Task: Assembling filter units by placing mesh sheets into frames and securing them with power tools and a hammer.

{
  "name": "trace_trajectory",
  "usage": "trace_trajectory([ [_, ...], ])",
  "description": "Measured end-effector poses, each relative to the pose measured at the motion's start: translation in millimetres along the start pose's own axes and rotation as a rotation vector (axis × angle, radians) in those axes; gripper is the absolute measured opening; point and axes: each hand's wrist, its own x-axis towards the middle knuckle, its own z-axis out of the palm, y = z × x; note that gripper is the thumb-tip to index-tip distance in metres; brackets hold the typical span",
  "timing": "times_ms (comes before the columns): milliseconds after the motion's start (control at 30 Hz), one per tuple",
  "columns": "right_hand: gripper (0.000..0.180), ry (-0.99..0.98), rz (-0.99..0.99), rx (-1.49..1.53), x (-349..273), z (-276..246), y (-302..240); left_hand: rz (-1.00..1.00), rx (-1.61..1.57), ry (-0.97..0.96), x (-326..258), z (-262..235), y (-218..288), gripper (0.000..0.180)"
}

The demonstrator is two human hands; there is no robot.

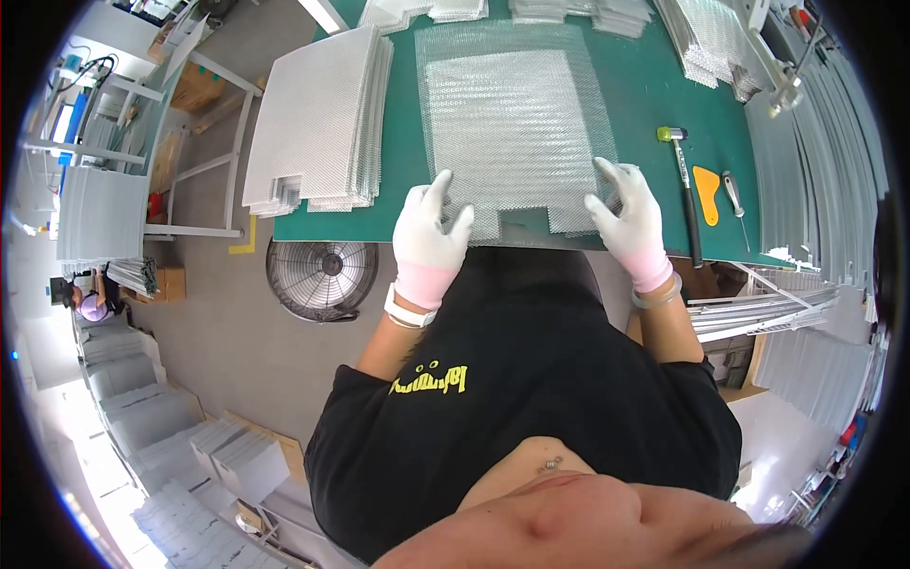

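A silvery mesh sheet [512, 123] with a notch in its near edge lies in front of me on the green tabletop. Around its borders a wider, more see-through mesh layer shows. My left hand [431, 228], in a white glove with a pink cuff, is at the near left corner, thumb and fingers apart. My right hand [627, 220], gloved alike, is at the near right corner with its fingers spread. Fingertips of both hands rest on or just over the mesh edges; I cannot tell whether they press on it. Neither hand grips anything.
A stack of mesh sheets [322, 114] stands at the left table edge. To the right lie a mallet [686, 190], a yellow scraper [706, 194] and a screwdriver [732, 194]. More mesh pieces [701, 43] line the far side. A floor fan [327, 275] stands below left. Another person [92, 302] is far left.
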Motion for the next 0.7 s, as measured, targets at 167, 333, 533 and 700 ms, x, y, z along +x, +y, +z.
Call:
trace_trajectory([
  [167,0.045,-0.049,0.029,-0.044,0,14,9,0.041,0.131,-0.01,-2,17,-20,0.054],
  [333,0.047,-0.101,0.063,-0.164,-5,37,32,0.01,0.203,-0.059,-1,35,-34,0.053],
  [533,0.048,-0.129,0.076,-0.243,-7,41,31,0.08,0.234,-0.019,-2,41,-42,0.051],
  [700,0.048,-0.149,0.074,-0.263,-9,42,32,0.047,0.215,-0.068,-4,41,-47,0.054],
])
